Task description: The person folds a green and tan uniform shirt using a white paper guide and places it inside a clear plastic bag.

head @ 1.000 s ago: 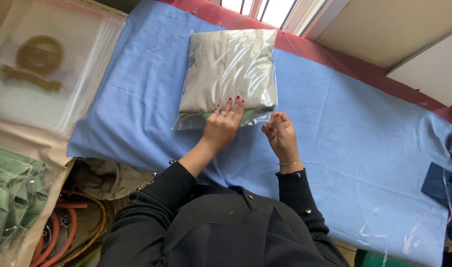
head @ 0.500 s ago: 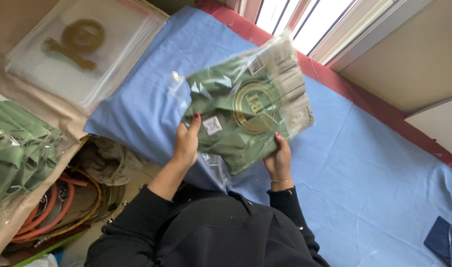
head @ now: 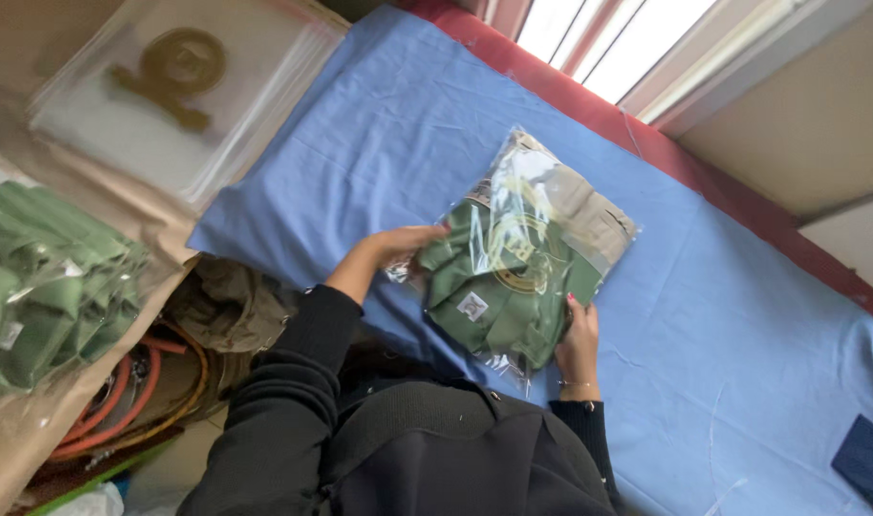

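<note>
Left hand (head: 398,244) pinches bag edge, right hand (head: 578,346) cups lower corner, fingers closed on plastic: bagged green shirt (head: 513,277) kept flat over blue table cover (head: 379,143).

Left hand (head: 398,244) reaches forward, fingers curled in a pinch, black sleeve bent at elbow; right hand (head: 578,346) palm-down, fingers extended forward, wrist close to torso
</note>
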